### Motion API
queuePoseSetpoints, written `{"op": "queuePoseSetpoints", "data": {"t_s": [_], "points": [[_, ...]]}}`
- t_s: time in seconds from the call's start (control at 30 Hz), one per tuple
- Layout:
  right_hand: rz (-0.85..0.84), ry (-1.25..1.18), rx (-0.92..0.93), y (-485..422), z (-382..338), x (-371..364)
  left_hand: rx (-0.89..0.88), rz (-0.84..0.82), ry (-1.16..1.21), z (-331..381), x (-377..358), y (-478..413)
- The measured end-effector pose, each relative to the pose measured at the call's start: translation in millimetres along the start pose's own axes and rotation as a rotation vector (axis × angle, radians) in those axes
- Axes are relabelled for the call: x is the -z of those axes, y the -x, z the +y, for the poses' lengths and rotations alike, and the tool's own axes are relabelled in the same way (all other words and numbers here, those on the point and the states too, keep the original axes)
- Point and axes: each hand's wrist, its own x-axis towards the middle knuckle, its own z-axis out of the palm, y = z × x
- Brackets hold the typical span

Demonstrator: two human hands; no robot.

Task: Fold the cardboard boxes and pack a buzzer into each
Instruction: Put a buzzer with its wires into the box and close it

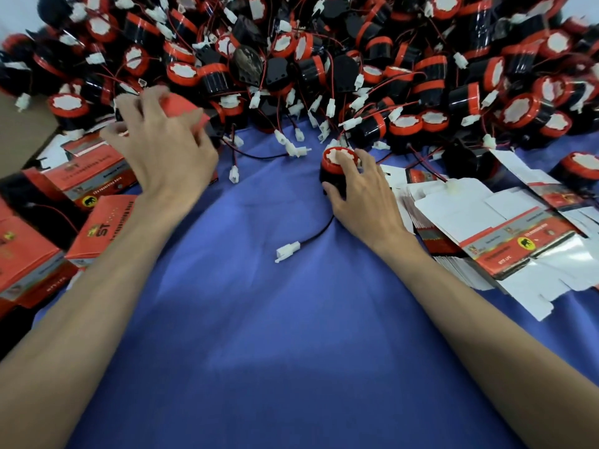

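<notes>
My left hand (162,147) rests on top of an orange folded box (184,108) at the left edge of the buzzer pile, fingers spread around it. On the blue cloth at centre, my right hand (359,192) grips a black buzzer with a red and white cap (335,163). That buzzer's black wire runs down to a white connector (287,251) lying on the cloth. A stack of flat, unfolded boxes (505,234) lies to the right of my right hand.
A huge heap of black and red buzzers (324,59) with white connectors fills the far side. Several folded orange boxes (103,228) stand at the left. The blue cloth (259,351) covers the table in front of me.
</notes>
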Motion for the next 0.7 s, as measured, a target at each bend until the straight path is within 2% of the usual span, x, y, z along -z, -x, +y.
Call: {"op": "queuePoseSetpoints", "data": {"t_s": [0.1, 0.23, 0.3, 0.37, 0.57, 0.7], "points": [[0.035, -0.036, 0.015, 0, 0, 0, -0.034, -0.005, 0.022, 3, -5, 8], [0.130, -0.112, 0.026, 0, -1, 0, -0.281, 0.015, 0.204, 32, -14, 31], [0.178, -0.185, 0.044, 2, -4, 1, -0.422, -0.040, 0.357, 46, -18, 44], [0.202, -0.251, 0.071, 4, -7, 2, -0.492, -0.142, 0.475, 54, -20, 55], [0.109, -0.225, 0.167, 10, -12, 9, -0.461, -0.101, 0.660, 55, -15, 60], [-0.030, -0.126, 0.197, 11, -14, 18, -0.545, -0.106, 0.758, 84, 4, 64]]}}
